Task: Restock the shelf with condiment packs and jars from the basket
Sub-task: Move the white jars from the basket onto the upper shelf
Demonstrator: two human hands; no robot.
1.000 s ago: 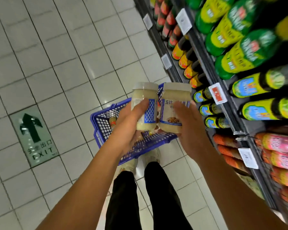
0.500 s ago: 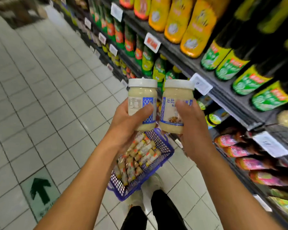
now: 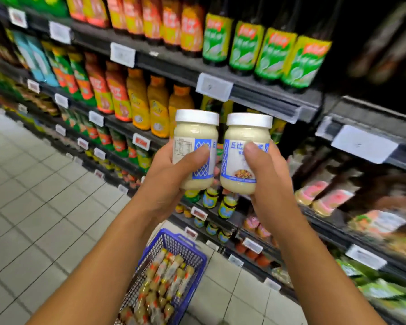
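Pale floor tiles [image 3: 40, 207] fill the view from eight to ten o'clock. Above them the shelf [image 3: 263, 95] runs in tiers from ten o'clock across to three, each dark rail carrying white tags; one large price tag [image 3: 213, 86] sits at twelve o'clock of the jars. Orange bottles [image 3: 158, 106] stand in a row at eleven o'clock of the left jar, close behind it.

The left hand [image 3: 169, 181] wraps the left jar [image 3: 196, 146], with the thumb laid across its blue-and-white label and the fingers curled round the far side. The jar is upright, white lid on top, pale cream inside. Just beside it at three o'clock is the right jar [image 3: 246, 151], also upright and lidded. Whether the two touch cannot be told. The right hand [image 3: 267, 184] grips it from the right, thumb pressed on the label's front.

Both jars are held up in front of the middle tier and hide part of the bottles standing there. Green-labelled bottles [image 3: 267, 50] line the tier at one o'clock. Small jars [image 3: 226, 206] with dark lids stand on the tier at six o'clock of the hands, and blurred pink packs [image 3: 324, 198] lie at four o'clock.

At six o'clock of the view, between the forearms, the blue basket [image 3: 198, 268] sits on the floor with condiment packs [image 3: 164, 285] piled inside.
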